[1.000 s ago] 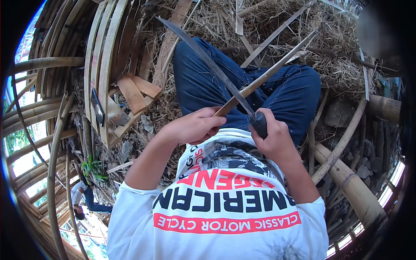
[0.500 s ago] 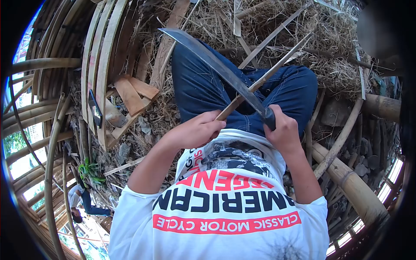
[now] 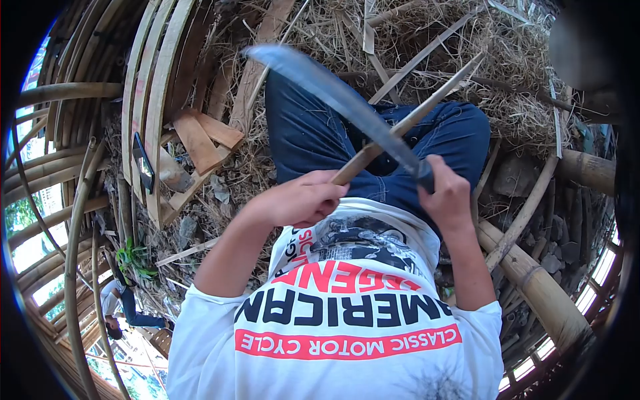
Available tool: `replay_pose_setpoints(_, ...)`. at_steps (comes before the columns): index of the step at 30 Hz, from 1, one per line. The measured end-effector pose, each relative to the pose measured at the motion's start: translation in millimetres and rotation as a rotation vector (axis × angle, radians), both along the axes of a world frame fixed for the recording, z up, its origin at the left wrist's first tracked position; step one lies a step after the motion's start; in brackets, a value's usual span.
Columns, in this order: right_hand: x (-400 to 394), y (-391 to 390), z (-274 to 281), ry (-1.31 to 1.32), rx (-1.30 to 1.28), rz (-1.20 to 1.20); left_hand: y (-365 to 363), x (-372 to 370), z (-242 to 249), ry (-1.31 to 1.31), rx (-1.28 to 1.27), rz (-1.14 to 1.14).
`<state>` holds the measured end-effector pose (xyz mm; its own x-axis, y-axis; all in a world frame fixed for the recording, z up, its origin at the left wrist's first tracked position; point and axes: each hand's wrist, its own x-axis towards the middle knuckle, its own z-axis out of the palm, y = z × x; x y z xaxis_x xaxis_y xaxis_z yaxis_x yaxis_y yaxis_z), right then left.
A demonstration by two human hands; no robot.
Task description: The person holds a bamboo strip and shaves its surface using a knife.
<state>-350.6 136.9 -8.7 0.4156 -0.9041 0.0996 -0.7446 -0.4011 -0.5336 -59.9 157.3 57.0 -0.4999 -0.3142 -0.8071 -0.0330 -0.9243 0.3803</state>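
Note:
My left hand (image 3: 303,199) is closed round the lower end of a long, narrow bamboo strip (image 3: 437,98), which slants up to the right over my lap. My right hand (image 3: 445,192) grips the dark handle of a machete (image 3: 327,95). Its curved blade, smeared by motion, points up and left and crosses the strip a little beyond my left hand. Under both lie my legs in blue jeans (image 3: 303,133), bent apart on the ground.
Dry shavings (image 3: 520,107) cover the ground ahead. Left of me are pale wooden slats (image 3: 157,100), a phone (image 3: 143,163) and wood offcuts (image 3: 198,143). A thick bamboo pole (image 3: 537,287) lies at right. Beyond bamboo rails at lower left, another person (image 3: 130,307) shows.
My right hand has shifted slightly right and up with the machete, and its blade is now blurred. My left hand keeps the strip nearly in place.

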Motion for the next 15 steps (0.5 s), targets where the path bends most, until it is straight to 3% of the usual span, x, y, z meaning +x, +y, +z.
replay_pose_setpoints(2,-30,-20,-11,0.109,0.142,-0.256,3,31,8,0.078,0.085,0.052)
replay_pose_setpoints(4,-68,-40,-29,0.048,0.201,-0.409,9,39,7,0.139,0.071,0.072)
replay_pose_setpoints(10,-26,-16,15,-0.095,0.156,-0.416,-10,18,-5,0.173,0.020,0.010)
replay_pose_setpoints(15,28,20,37,-0.234,0.181,-0.098,-15,15,-8,0.229,0.116,0.042)
